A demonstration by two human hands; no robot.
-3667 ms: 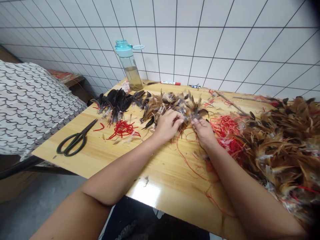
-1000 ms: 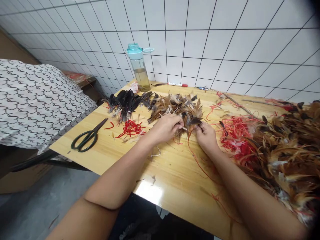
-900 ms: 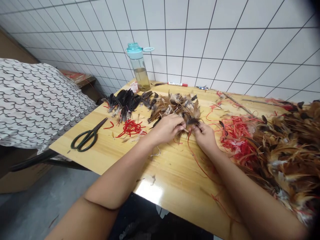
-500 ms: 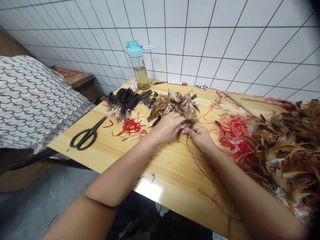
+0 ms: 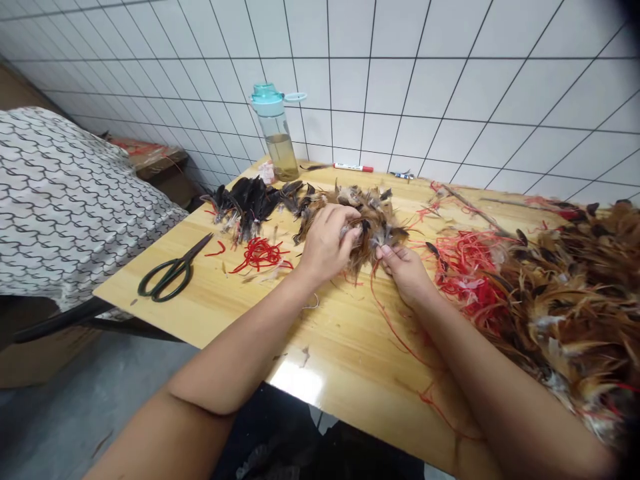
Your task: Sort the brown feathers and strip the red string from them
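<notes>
My left hand (image 5: 326,243) has its fingers curled into a small pile of brown feathers (image 5: 367,208) at the middle of the wooden table (image 5: 345,333), pinching some of them. My right hand (image 5: 406,268) sits just to its right, fingers pinched on a little bunch of brown feathers with a red string (image 5: 387,317) trailing from it toward me. Both hands are closed and nearly touch.
A pile of black feathers (image 5: 247,200) and a tangle of red strings (image 5: 260,253) lie to the left, with scissors (image 5: 170,272) beyond. A big heap of brown feathers (image 5: 570,293) with red strings fills the right. A water bottle (image 5: 275,133) and a marker (image 5: 353,167) stand by the tiled wall.
My left hand has lifted and moved up into the small feather pile, away from my right hand. The right hand stays pinched on its bunch.
</notes>
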